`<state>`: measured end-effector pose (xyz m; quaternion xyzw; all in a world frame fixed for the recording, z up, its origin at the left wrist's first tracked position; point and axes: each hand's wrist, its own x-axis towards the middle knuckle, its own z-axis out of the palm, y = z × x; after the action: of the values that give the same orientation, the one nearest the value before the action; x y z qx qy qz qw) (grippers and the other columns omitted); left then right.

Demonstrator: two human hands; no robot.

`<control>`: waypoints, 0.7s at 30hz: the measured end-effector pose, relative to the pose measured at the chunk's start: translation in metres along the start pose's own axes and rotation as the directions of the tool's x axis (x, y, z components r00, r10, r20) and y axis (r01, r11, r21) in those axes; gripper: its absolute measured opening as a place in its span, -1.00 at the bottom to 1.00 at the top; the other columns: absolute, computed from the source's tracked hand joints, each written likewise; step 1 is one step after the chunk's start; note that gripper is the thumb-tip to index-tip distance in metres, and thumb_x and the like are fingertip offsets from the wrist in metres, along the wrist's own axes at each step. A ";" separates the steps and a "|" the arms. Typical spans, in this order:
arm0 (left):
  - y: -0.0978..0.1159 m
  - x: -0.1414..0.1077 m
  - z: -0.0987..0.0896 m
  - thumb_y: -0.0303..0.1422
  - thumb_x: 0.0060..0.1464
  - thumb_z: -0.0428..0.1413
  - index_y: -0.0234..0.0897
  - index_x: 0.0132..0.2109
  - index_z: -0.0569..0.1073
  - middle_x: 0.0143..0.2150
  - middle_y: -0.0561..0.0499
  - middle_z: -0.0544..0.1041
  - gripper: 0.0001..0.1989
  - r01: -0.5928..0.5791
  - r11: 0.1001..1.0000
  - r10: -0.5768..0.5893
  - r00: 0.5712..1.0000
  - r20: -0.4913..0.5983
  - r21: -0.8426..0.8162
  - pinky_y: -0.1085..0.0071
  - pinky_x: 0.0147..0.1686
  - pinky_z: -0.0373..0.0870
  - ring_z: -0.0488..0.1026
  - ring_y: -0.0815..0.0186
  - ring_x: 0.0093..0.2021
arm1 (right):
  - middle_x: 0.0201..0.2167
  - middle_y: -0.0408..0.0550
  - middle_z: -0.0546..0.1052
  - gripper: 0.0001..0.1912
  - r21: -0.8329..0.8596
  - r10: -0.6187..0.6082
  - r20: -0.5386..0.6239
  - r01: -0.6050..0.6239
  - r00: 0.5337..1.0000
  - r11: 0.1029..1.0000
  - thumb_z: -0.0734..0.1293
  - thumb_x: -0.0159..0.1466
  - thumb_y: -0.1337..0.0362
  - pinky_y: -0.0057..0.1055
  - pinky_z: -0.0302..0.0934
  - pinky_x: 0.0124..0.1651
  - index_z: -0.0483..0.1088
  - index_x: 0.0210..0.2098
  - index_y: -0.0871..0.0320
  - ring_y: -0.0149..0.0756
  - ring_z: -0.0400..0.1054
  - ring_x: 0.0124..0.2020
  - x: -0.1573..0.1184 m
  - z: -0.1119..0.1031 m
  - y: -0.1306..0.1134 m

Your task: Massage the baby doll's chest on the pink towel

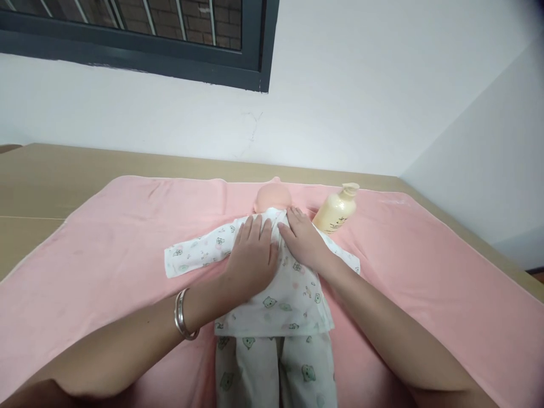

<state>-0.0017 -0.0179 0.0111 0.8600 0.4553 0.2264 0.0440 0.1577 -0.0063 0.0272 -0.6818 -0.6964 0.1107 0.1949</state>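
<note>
The shiny, pale yellow plastic bottle with a pump top has small dark writing on its front. There is a bigger black mark, with tiny lines of print near it. The letters are too small and blurry, so no words can be read.
</note>
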 end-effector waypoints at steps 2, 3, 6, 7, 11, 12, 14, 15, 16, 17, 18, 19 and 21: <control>-0.004 0.003 0.000 -0.30 0.30 -0.20 -0.54 0.27 0.25 0.32 -0.36 0.26 -0.48 -0.010 0.999 0.009 1.000 -0.019 -0.030 -0.07 0.32 0.15 0.14 -0.10 0.36 | 0.38 0.35 0.11 -0.32 -0.018 -0.016 -0.035 0.016 0.999 1.000 0.01 0.40 0.11 0.06 -0.12 0.43 0.07 0.33 0.50 0.06 -0.09 0.43 0.000 0.004 0.002; -0.007 0.008 -0.001 -0.30 0.29 -0.19 -0.52 0.26 0.28 0.30 -0.34 0.30 -0.49 -0.014 0.999 0.013 0.999 -0.029 -0.044 -0.04 0.31 0.18 0.19 -0.07 0.34 | 0.37 0.35 0.14 -0.34 -0.039 -0.033 -0.052 0.031 0.998 0.999 -0.01 0.40 0.13 0.07 -0.10 0.42 0.08 0.33 0.51 0.07 -0.06 0.43 -0.003 0.006 0.000; -0.022 0.024 -0.003 -0.30 0.27 -0.15 -0.46 0.20 0.35 0.20 -0.28 0.41 -0.53 -0.002 0.996 0.000 1.000 -0.017 -0.085 0.03 0.23 0.31 0.34 0.01 0.22 | 0.33 0.38 0.21 -0.38 -0.141 -0.102 -0.115 0.086 0.988 0.986 -0.02 0.41 0.21 0.08 -0.02 0.40 0.11 0.31 0.53 0.10 0.03 0.39 -0.021 0.008 -0.013; -0.027 0.029 -0.003 -0.30 0.27 -0.14 -0.44 0.19 0.36 0.18 -0.26 0.44 -0.54 0.013 0.995 -0.013 1.000 0.000 -0.103 0.04 0.20 0.34 0.37 0.02 0.20 | 0.31 0.39 0.23 -0.39 -0.180 -0.123 -0.130 0.099 0.984 0.979 -0.01 0.40 0.24 0.08 0.01 0.38 0.12 0.30 0.55 0.11 0.06 0.38 -0.028 0.009 -0.018; -0.030 0.034 -0.004 -0.28 0.27 -0.14 -0.44 0.16 0.38 0.14 -0.26 0.47 -0.56 0.050 0.992 -0.048 0.998 0.027 -0.115 0.04 0.16 0.37 0.40 0.04 0.15 | 0.31 0.39 0.23 -0.40 -0.280 -0.156 -0.127 0.116 0.979 0.953 0.04 0.37 0.29 0.08 0.09 0.35 0.12 0.31 0.52 0.15 0.06 0.38 -0.050 0.008 -0.034; -0.027 0.030 -0.003 -0.29 0.28 -0.16 -0.46 0.15 0.37 0.13 -0.28 0.47 -0.55 0.042 0.995 -0.040 0.999 0.021 -0.093 0.03 0.17 0.35 0.40 0.02 0.15 | 0.32 0.38 0.21 -0.40 -0.280 -0.156 -0.114 0.119 0.981 0.953 0.04 0.37 0.29 0.07 0.08 0.36 0.12 0.32 0.51 0.15 0.04 0.38 -0.050 0.006 -0.034; -0.018 0.020 -0.002 -0.31 0.29 -0.20 -0.51 0.18 0.34 0.17 -0.35 0.42 -0.53 0.013 0.999 -0.013 1.000 -0.003 -0.039 -0.02 0.21 0.29 0.35 -0.02 0.20 | 0.34 0.37 0.20 -0.40 -0.247 -0.152 -0.070 0.131 0.986 0.960 0.03 0.38 0.28 0.03 0.03 0.39 0.11 0.32 0.51 0.12 0.02 0.39 -0.041 0.002 -0.028; -0.013 0.014 -0.001 -0.31 0.29 -0.22 -0.53 0.21 0.31 0.22 -0.37 0.37 -0.51 -0.002 1.000 0.002 1.000 -0.018 -0.018 -0.05 0.24 0.24 0.30 -0.05 0.25 | 0.34 0.37 0.20 -0.41 -0.217 -0.145 -0.042 0.133 0.989 0.967 0.01 0.38 0.28 0.00 0.01 0.40 0.13 0.31 0.52 0.10 0.01 0.40 -0.033 -0.001 -0.022; -0.008 0.009 0.000 -0.31 0.30 -0.23 -0.55 0.24 0.27 0.27 -0.39 0.32 -0.49 -0.016 1.000 0.015 0.999 -0.033 -0.002 -0.09 0.27 0.19 0.23 -0.09 0.30 | 0.34 0.36 0.20 -0.41 -0.183 -0.137 -0.015 0.132 0.991 0.974 0.00 0.39 0.28 -0.03 -0.01 0.41 0.14 0.30 0.52 0.07 0.01 0.40 -0.025 -0.004 -0.016; -0.005 0.005 0.001 -0.30 0.30 -0.22 -0.55 0.27 0.24 0.31 -0.40 0.26 -0.47 -0.026 1.000 0.026 0.999 -0.043 0.006 -0.11 0.29 0.15 0.16 -0.13 0.34 | 0.34 0.35 0.20 -0.42 -0.150 -0.128 0.007 0.127 0.992 0.980 -0.01 0.40 0.26 -0.05 -0.02 0.42 0.15 0.30 0.51 0.05 0.02 0.40 -0.017 -0.006 -0.010; -0.003 0.003 0.002 -0.29 0.30 -0.21 -0.55 0.29 0.21 0.34 -0.40 0.22 -0.46 -0.033 0.999 0.033 0.998 -0.045 0.004 -0.13 0.30 0.13 0.11 -0.15 0.37 | 0.34 0.32 0.21 -0.42 -0.124 -0.124 0.024 0.126 0.992 0.984 -0.02 0.41 0.25 -0.07 -0.01 0.41 0.15 0.29 0.48 0.02 0.03 0.40 -0.011 -0.008 -0.006; -0.004 0.003 0.002 -0.28 0.29 -0.20 -0.54 0.30 0.21 0.35 -0.39 0.20 -0.45 -0.038 0.999 0.038 0.998 -0.040 -0.008 -0.13 0.31 0.12 0.08 -0.16 0.39 | 0.33 0.31 0.23 -0.43 -0.108 -0.120 0.032 0.123 0.992 0.987 -0.02 0.42 0.23 -0.08 0.01 0.40 0.16 0.29 0.45 0.00 0.06 0.39 -0.008 -0.009 -0.003; -0.011 0.010 0.002 -0.28 0.28 -0.17 -0.52 0.29 0.23 0.33 -0.35 0.25 -0.46 -0.034 0.998 0.033 0.999 -0.021 -0.053 -0.09 0.31 0.14 0.14 -0.11 0.36 | 0.30 0.33 0.28 -0.43 -0.130 -0.126 0.007 0.126 0.992 0.983 -0.03 0.42 0.22 -0.05 0.07 0.37 0.18 0.28 0.45 0.02 0.12 0.36 -0.010 -0.007 -0.004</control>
<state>-0.0043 -0.0032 0.0099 0.8637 0.4349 0.2478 0.0586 0.1571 -0.0173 0.0336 -0.6475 -0.7439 0.0522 0.1569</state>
